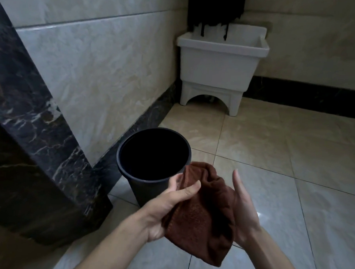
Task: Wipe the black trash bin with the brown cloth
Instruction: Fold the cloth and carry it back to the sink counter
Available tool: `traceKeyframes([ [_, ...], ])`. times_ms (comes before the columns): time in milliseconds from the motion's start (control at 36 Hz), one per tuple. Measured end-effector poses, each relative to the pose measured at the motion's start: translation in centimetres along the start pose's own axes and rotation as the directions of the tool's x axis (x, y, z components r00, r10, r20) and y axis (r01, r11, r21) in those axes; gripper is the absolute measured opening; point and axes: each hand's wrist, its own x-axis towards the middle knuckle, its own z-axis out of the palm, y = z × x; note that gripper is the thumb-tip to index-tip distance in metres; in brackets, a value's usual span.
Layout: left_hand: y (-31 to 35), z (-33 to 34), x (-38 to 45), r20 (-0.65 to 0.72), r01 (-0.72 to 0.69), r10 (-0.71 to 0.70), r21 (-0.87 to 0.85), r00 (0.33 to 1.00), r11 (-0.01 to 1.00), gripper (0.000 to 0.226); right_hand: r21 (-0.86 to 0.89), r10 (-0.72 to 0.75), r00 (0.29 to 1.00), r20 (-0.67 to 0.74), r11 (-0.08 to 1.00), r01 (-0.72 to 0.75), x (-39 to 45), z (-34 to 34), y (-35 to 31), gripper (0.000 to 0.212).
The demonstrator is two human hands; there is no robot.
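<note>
The black trash bin (147, 186) stands upright on the tiled floor beside the wall, its mouth open and dark inside. Just to its right, in front of me, hangs the brown cloth (205, 220), bunched and draped. My left hand (166, 207) pinches the cloth's upper left part between thumb and fingers, close to the bin's near rim. My right hand (244, 212) is flat, palm against the cloth's right side, fingers straight and pointing up.
A dark marble pillar (28, 147) rises at the left, close to the bin. A white mop sink (219, 60) stands in the far corner with a black mop (214, 10) hanging over it. Beige floor tiles (294, 161) spread to the right.
</note>
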Motion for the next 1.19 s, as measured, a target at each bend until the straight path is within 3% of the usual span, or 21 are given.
traceKeyframes([
  [83,0.0,-0.5,0.0,0.084,0.038,-0.032,-0.077,0.996,0.996,0.065,-0.033,0.045,0.997,0.054,0.998,-0.044,0.3,-0.1,-0.1,0.096],
  [194,-0.3,-0.8,0.0,0.006,0.007,-0.007,0.007,1.0,1.0,0.055,-0.089,0.071,0.997,0.002,0.993,-0.071,0.4,0.0,-0.5,0.091],
  [278,-0.3,-0.7,-0.2,-0.057,-0.024,0.026,0.035,0.998,0.999,0.043,-0.188,0.046,0.999,-0.011,0.981,-0.047,-0.1,0.4,-1.0,0.079],
  [361,-0.4,-0.7,-0.5,-0.12,-0.076,0.079,0.028,0.99,0.997,0.045,-0.371,0.001,1.0,-0.019,0.929,-0.008,-1.2,0.1,-0.7,0.057],
  [417,-0.3,-0.7,-0.8,-0.144,-0.103,0.105,0.023,0.984,0.994,0.045,-0.405,-0.041,0.999,-0.009,0.914,0.034,-2.0,-0.3,-0.2,0.05],
  [472,-0.1,-0.7,-1.1,-0.166,-0.138,0.141,0.028,0.976,0.99,0.049,-0.42,-0.097,0.993,-0.064,0.906,0.061,-2.8,-0.2,0.2,0.061],
  [583,0.0,-0.7,-1.6,-0.187,-0.225,0.225,0.018,0.956,0.974,0.082,-0.41,-0.218,0.96,-0.175,0.903,0.13,-3.8,-0.1,0.3,0.101],
  [639,0.0,-0.6,-1.9,-0.154,-0.262,0.265,0.038,0.952,0.964,0.082,-0.425,-0.23,0.96,-0.158,0.894,0.144,-4.1,0.1,-0.1,0.1],
  [694,-0.1,-0.6,-2.1,-0.131,-0.293,0.304,0.096,0.944,0.951,0.067,-0.475,-0.233,0.966,-0.108,0.866,0.156,-4.5,0.4,-0.8,0.083],
  [750,0.0,-0.8,-2.3,-0.125,-0.304,0.334,0.21,0.934,0.929,0.043,-0.618,-0.222,0.973,-0.069,0.775,0.133,-4.7,0.7,-1.4,0.056],
  [806,0.0,-1.3,-2.3,-0.13,-0.299,0.357,0.332,0.925,0.895,0.031,-0.728,-0.191,0.979,-0.075,0.682,0.077,-4.7,0.9,-1.7,0.045],
  [917,0.6,-2.2,-1.9,-0.118,-0.248,0.34,0.477,0.933,0.844,0.034,-0.798,-0.147,0.977,-0.156,0.602,-0.037,-3.8,1.3,-2.0,0.046],
  [1056,2.3,-3.4,-1.7,-0.105,-0.165,0.314,0.672,0.943,0.721,0.044,-0.746,-0.183,0.962,-0.201,0.666,-0.029,-2.8,1.3,-2.6,0.045],
  [1194,3.6,-3.7,-1.0,-0.193,-0.193,0.462,0.722,0.866,0.664,0.047,-0.743,-0.299,0.927,-0.228,0.669,0.033,-1.6,2.0,-3.4,0.051],
])
